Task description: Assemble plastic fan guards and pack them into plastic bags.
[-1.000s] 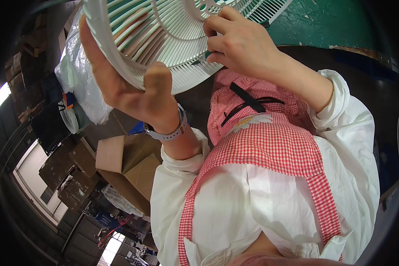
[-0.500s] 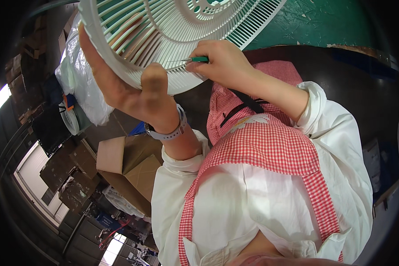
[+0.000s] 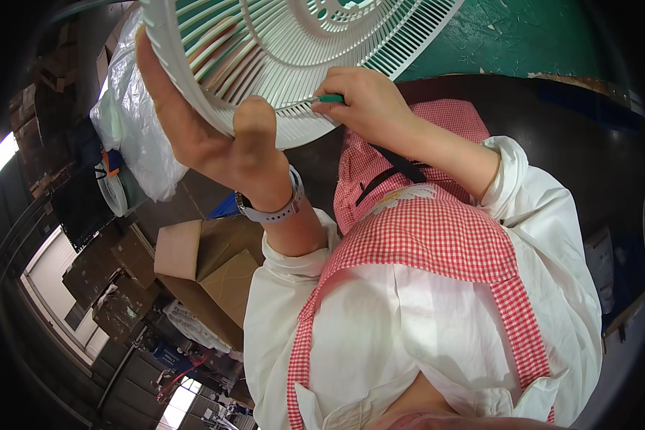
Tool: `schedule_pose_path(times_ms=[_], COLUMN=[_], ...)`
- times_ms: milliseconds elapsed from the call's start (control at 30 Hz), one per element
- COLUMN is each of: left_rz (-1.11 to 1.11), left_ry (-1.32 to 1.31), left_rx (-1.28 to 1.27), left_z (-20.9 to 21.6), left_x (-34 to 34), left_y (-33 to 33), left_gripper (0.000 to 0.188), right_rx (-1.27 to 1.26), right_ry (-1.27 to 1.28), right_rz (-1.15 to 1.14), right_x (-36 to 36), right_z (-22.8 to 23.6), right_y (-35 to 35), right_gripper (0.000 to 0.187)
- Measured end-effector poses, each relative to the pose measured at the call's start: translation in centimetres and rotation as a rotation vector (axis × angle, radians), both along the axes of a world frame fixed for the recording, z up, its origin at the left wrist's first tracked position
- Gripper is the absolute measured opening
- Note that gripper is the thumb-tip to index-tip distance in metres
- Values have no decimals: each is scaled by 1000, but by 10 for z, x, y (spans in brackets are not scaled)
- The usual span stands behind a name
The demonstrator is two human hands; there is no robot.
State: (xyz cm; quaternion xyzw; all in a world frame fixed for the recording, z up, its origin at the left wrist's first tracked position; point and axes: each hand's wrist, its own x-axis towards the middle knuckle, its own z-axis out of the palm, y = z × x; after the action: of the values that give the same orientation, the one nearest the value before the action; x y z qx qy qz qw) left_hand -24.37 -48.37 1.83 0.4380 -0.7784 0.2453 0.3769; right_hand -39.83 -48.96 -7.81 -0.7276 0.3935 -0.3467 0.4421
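A white plastic fan grille (image 3: 283,61) with radiating slats is held tilted over the green work surface. My left hand (image 3: 215,147) grips its left rim. The thumb lies on the near side, and the other fingers show behind the slats. In my right hand (image 3: 365,104) is a small tool with a green handle (image 3: 331,98) and a thin metal tip. The tip meets the slats close to the grille's lower edge, and its end is hard to make out there.
The green work surface (image 3: 526,39) has pale scraps on it. Clear plastic sheeting (image 3: 132,122) hangs at the left. Below it stands an open cardboard box (image 3: 183,251), with more stacked cartons (image 3: 125,308) farther left. Another white grille (image 3: 112,192) leans near the sheeting.
The grille and my left hand have shifted slightly right. The tool has turned a little, and less of its metal shaft shows; my right hand has barely moved.
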Motion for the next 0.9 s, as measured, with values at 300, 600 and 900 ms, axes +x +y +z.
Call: schedule_pose_path(times_ms=[300,600,900], left_rz=[-87,-138,-139], left_ry=[1104,1763,2130], left_rx=[317,340,694], left_z=[6,-64,-103], left_x=[-17,43,52], left_y=[2,15,56], left_gripper=[82,74,65], right_rx=[175,-489,-804], right_ry=[-39,753,601], right_rz=[-175,-654,-24], right_x=[-85,-257,-127], right_z=[-8,-74,-8], right_y=[-23,-109,-23], right_gripper=[21,44,97])
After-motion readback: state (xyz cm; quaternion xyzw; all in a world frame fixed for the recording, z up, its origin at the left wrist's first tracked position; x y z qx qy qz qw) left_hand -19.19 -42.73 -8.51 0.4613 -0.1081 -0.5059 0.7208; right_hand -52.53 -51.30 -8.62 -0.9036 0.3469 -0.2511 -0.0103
